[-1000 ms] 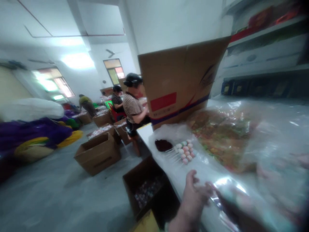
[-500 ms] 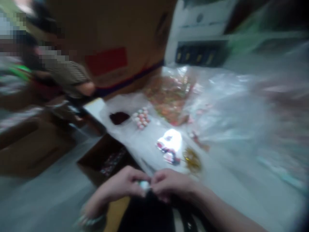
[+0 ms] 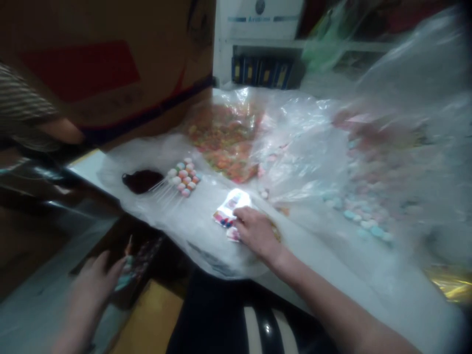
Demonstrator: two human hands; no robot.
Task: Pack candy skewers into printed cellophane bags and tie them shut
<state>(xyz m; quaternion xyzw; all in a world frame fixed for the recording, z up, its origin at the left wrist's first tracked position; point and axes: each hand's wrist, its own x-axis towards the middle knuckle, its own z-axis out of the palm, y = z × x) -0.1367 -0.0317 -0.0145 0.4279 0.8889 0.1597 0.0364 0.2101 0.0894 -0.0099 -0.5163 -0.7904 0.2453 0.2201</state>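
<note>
Right hand: fingers bunched, tips at the shiny printed wrappers on the plastic sheet; pinch or mere touch, cannot tell. Left hand: blurred, thumb spread from fingers, near the open carton. Balls on sticks lie farther off, leftward. Step, I judge: taking a wrapper; calls for separating just one.

Dominating the upper left is a big cardboard box with a red panel, a co-worker's striped sleeve at the left edge, and dark blue yellow-labelled items lining a white shelf, top centre!
</note>
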